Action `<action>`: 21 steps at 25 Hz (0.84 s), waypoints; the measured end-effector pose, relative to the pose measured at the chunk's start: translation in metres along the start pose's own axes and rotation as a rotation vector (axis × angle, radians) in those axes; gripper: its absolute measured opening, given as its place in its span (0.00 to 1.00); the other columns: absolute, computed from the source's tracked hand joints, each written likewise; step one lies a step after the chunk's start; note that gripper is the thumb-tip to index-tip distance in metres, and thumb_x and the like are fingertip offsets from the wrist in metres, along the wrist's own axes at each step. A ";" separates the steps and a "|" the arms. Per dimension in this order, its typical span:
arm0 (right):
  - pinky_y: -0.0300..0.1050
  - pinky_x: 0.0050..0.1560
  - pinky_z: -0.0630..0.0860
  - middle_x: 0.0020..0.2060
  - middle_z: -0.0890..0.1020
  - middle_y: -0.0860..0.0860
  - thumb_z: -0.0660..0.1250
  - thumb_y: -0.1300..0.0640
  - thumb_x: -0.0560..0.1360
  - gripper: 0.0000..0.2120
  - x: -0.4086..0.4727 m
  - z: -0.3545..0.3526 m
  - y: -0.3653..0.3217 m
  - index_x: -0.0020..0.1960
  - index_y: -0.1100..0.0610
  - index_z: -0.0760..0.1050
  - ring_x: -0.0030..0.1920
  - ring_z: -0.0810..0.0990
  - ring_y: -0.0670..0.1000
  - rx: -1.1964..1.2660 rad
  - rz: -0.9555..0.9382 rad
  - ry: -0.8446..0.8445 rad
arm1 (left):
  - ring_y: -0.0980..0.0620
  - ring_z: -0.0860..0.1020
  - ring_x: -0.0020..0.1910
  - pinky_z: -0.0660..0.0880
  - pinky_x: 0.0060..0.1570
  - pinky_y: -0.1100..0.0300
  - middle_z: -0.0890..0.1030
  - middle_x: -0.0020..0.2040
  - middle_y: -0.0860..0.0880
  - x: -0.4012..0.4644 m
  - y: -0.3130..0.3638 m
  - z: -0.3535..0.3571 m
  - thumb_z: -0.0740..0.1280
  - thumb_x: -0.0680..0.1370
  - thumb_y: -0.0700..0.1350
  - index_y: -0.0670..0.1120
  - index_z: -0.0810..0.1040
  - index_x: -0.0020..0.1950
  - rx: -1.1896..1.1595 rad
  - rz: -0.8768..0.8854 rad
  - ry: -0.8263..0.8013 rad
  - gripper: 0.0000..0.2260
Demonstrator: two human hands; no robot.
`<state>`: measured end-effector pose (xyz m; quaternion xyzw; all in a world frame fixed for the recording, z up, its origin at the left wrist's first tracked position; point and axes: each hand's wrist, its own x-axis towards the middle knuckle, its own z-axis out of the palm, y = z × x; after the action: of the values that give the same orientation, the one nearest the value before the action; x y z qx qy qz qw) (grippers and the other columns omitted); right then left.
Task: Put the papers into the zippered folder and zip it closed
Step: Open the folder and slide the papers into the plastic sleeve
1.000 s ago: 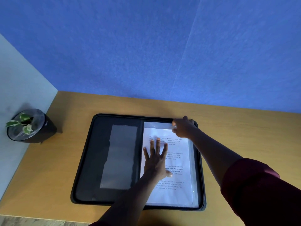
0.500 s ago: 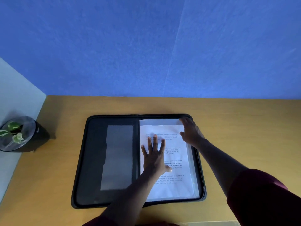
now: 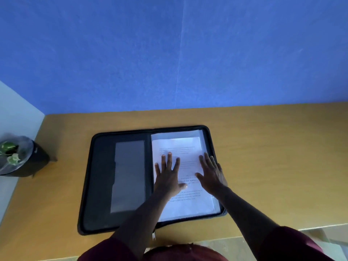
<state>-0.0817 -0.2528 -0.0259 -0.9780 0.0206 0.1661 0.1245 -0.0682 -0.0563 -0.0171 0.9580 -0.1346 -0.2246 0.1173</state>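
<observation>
Black zippered folder (image 3: pixel 105 176) lies unzipped and flat on the wooden bench (image 3: pixel 273 157), papers (image 3: pixel 188 166) in its right half under the flat, spread left hand (image 3: pixel 167 178) and right hand (image 3: pixel 211 176), bare bench surrounding the folder.

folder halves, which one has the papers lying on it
The right half of the zippered folder: the white printed papers lie there under the left hand and right hand. The left half shows only its dark lining and a grey pocket.
</observation>
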 end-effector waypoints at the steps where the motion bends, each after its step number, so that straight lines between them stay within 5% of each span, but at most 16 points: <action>1: 0.56 0.77 0.50 0.80 0.42 0.52 0.60 0.43 0.80 0.38 -0.007 0.002 0.002 0.81 0.52 0.44 0.81 0.44 0.56 -0.002 -0.003 -0.011 | 0.39 0.30 0.76 0.38 0.75 0.36 0.28 0.77 0.42 -0.006 -0.002 0.002 0.69 0.74 0.63 0.50 0.39 0.81 0.013 0.007 0.010 0.49; 6: 0.60 0.78 0.45 0.81 0.42 0.52 0.57 0.41 0.81 0.36 -0.037 0.009 0.010 0.81 0.50 0.42 0.80 0.42 0.56 -0.046 0.002 -0.037 | 0.41 0.32 0.77 0.41 0.77 0.42 0.31 0.78 0.44 -0.043 -0.015 0.017 0.64 0.78 0.61 0.51 0.40 0.81 -0.011 -0.011 0.038 0.42; 21: 0.58 0.75 0.60 0.81 0.42 0.51 0.62 0.42 0.80 0.39 -0.033 -0.009 0.010 0.81 0.52 0.43 0.81 0.45 0.54 -0.009 -0.022 -0.126 | 0.37 0.40 0.79 0.48 0.77 0.42 0.40 0.80 0.38 -0.117 -0.116 -0.010 0.68 0.77 0.56 0.49 0.46 0.81 -0.053 -0.398 0.214 0.41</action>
<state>-0.1105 -0.2645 -0.0094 -0.9664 0.0014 0.2258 0.1228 -0.1410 0.0901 0.0049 0.9805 0.0762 -0.1440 0.1095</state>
